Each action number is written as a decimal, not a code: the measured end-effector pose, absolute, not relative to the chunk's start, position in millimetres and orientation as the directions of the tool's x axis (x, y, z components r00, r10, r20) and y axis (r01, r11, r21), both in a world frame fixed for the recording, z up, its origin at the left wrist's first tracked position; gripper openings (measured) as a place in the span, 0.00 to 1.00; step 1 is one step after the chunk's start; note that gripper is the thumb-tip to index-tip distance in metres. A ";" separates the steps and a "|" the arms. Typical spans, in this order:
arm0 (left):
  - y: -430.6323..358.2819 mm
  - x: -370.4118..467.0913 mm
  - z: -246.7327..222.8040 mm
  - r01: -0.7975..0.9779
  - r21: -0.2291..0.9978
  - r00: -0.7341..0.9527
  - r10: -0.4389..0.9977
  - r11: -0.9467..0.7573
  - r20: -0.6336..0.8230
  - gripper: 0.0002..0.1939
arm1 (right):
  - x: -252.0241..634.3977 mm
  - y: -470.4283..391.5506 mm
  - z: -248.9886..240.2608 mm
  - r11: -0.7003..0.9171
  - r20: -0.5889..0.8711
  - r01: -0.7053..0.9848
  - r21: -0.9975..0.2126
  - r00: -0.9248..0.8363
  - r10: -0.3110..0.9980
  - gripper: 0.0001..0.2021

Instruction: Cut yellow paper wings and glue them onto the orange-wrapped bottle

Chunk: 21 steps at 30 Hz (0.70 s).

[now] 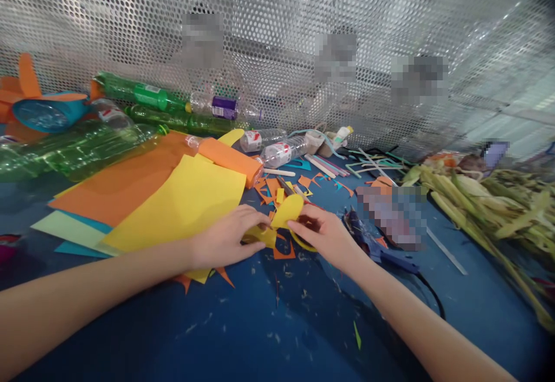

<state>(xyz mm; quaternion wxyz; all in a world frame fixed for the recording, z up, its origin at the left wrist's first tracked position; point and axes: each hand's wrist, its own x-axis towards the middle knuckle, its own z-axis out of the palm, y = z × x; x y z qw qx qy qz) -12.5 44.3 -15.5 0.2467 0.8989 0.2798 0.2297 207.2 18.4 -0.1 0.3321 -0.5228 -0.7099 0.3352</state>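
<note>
My right hand (327,234) pinches a yellow paper cutout (288,210) with a rounded end between thumb and fingers. Under that hand shows a curved yellow edge (306,245), which I cannot make out. My left hand (232,234) lies just left of it, thumb and fingers apart around a yellow paper scrap (265,237). Whether the fingers touch the scrap is unclear. Its wrist rests over a large yellow sheet (182,203). Below the cutout lies an orange paper scrap (284,250) with a rounded hole. A bottle wrapped in orange paper (229,159) lies behind the hands.
Orange sheets (130,182) and green bottles (104,151) lie left. Clear bottles (284,151) and straws (325,165) sit behind, before a perforated metal panel (277,0). A blue glue gun (373,243) with a black cord and corn husks (489,208) lie right.
</note>
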 end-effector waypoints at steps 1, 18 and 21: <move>44.6 -12.5 -16.0 0.387 0.580 0.734 0.620 -0.717 0.278 0.12 | 207.1 18.4 0.1 0.204 0.091 0.478 -0.854 -0.249 0.964 0.08; 41.6 -12.6 -9.3 0.353 0.616 0.756 0.603 -0.704 0.256 0.24 | 205.0 11.5 5.6 0.410 0.137 0.456 -0.790 -0.520 0.843 0.13; 42.2 -13.2 -10.5 0.372 0.603 0.746 0.614 -0.706 0.259 0.26 | 205.9 12.0 5.4 0.425 0.142 0.452 -0.785 -0.536 0.832 0.13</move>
